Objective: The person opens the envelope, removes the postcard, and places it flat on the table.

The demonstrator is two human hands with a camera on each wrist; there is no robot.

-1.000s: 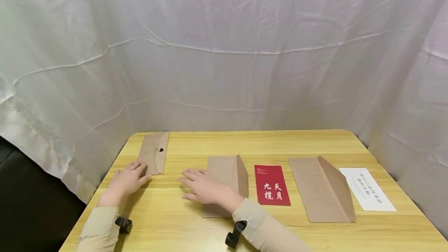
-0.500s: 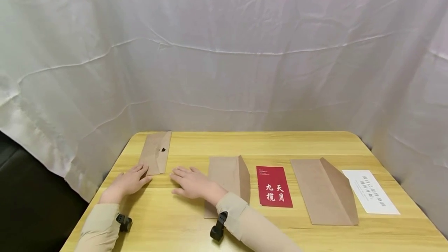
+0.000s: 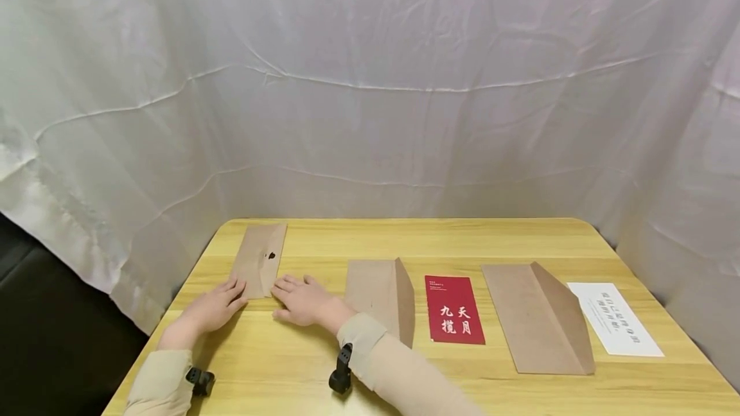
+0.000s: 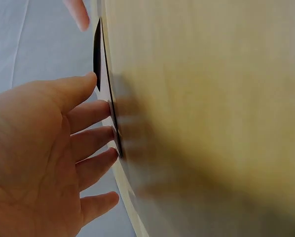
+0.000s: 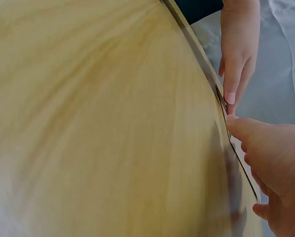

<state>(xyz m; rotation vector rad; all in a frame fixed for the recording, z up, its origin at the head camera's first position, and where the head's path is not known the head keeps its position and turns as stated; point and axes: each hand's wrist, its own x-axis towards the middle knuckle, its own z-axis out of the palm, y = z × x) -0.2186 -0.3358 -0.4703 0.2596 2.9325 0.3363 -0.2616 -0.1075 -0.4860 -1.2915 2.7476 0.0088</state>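
Tabletop [image 3: 272,364] reaches wide nearside; hands [image 3: 303,301] loosely spread, both apparently touching leftmost envelope [image 3: 254,260] near corners.

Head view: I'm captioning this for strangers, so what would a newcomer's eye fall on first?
Probably the red card, vivid against the yellow table, between the middle envelope and the right envelope. Next, the left hand and right hand at the near end of the left envelope, which bears a small dark mark. The white card beyond the right envelope might follow.
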